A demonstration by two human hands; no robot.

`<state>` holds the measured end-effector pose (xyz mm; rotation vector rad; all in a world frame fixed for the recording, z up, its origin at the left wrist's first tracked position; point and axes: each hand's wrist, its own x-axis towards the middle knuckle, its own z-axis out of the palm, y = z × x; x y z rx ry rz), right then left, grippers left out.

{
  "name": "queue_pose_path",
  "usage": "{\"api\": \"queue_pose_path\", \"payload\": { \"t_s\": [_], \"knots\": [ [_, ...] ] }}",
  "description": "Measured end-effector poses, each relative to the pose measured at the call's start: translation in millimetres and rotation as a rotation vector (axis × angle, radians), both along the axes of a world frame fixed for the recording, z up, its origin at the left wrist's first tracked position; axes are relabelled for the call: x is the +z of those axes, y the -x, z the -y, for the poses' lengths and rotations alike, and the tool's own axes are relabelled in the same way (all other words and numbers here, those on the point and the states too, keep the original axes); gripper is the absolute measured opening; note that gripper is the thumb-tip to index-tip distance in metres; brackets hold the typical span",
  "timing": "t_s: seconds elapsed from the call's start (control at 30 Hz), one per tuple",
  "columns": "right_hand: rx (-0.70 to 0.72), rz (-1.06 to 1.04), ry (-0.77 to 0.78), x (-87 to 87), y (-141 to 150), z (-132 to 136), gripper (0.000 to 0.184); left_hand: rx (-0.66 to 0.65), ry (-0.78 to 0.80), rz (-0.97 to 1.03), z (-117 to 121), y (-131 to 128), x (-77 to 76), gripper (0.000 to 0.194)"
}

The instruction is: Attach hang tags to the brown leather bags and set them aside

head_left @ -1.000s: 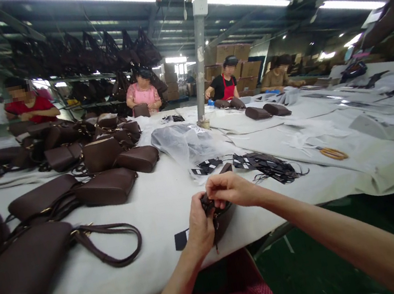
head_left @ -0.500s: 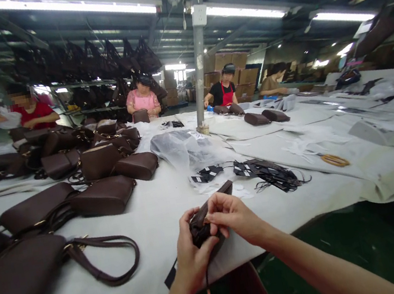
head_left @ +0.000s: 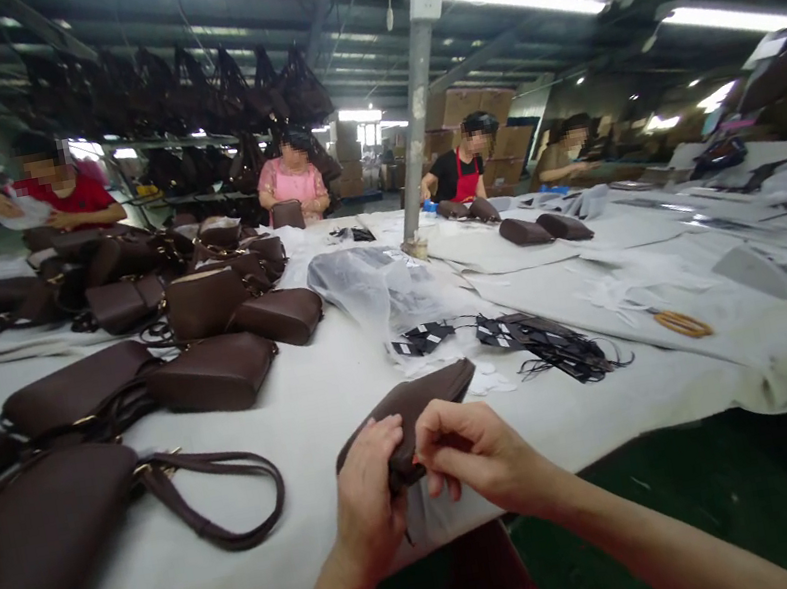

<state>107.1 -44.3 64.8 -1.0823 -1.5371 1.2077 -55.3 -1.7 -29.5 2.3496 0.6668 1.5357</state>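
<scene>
A dark brown leather bag [head_left: 416,400] is at the near edge of the table, its broad side tilted up toward me. My left hand [head_left: 367,492] is closed round its near left part, fingers over the leather and thumb beneath. At the bag's near edge, the fingertips of my right hand [head_left: 478,452] are pinched together. What they grip there is too small and hidden to name. A thin dark strip hangs below my left hand.
Several brown bags [head_left: 213,372] are heaped on the left, one with a looped strap [head_left: 243,539]. Black tags [head_left: 555,347], a plastic bag [head_left: 361,280] and yellow-handled scissors [head_left: 684,322] lie beyond my hands. A post [head_left: 414,128] rises mid-table; several co-workers stand opposite.
The bag has turned so its smooth broad side shows, where its opening side and a hanging black tag showed before. My left hand has shifted over it; my right hand still pinches at its edge.
</scene>
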Motion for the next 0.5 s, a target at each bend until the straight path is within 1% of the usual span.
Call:
{"api": "queue_pose_path", "payload": {
  "t_s": [0.07, 0.1, 0.13, 0.2, 0.27, 0.3, 0.33, 0.37, 0.4, 0.43, 0.47, 0.5],
  "knots": [
    [0.006, -0.03, 0.044, -5.3, 4, -3, 0.008, -0.01, -0.02, -0.047, -6, 6, 0.4, 0.056],
    [-0.004, -0.024, 0.032, -8.3, 8, -6, 0.009, -0.008, -0.001, -0.045, -9, 8, -0.2, 0.055],
    [-0.022, 0.001, -0.012, -10.6, 12, -9, 0.011, -0.001, 0.043, -0.033, -12, 9, -0.7, 0.054],
    [-0.034, 0.12, -0.182, -9.5, 18, -14, 0.014, 0.009, 0.18, -0.008, -18, 12, 0.5, 0.045],
    [-0.01, 0.311, -0.397, 0.4, 15, -21, 0.015, -0.007, 0.34, -0.002, -24, 17, 6.6, 0.036],
    [-0.002, 0.436, -0.507, 7.7, 9, -24, 0.021, -0.031, 0.408, -0.002, -26, 20, 11.2, 0.034],
    [-0.006, 0.574, -0.601, 15.3, 1, -26, 0.035, -0.065, 0.457, 0.001, -28, 25, 16.3, 0.032],
    [-0.019, 0.72, -0.664, 22.0, -9, -28, 0.054, -0.104, 0.493, 0.003, -30, 30, 21.4, 0.032],
    [-0.025, 0.863, -0.701, 27.0, -19, -30, 0.071, -0.144, 0.523, 0.0, -32, 35, 26.1, 0.031],
    [-0.011, 0.996, -0.707, 29.4, -28, -30, 0.08, -0.178, 0.551, -0.009, -33, 40, 30.0, 0.03],
    [0.024, 1.109, -0.68, 29.0, -35, -30, 0.08, -0.209, 0.576, -0.023, -34, 45, 33.2, 0.031],
    [0.071, 1.192, -0.635, 25.8, -41, -29, 0.073, -0.238, 0.6, -0.041, -35, 50, 35.6, 0.031]
  ]
}}
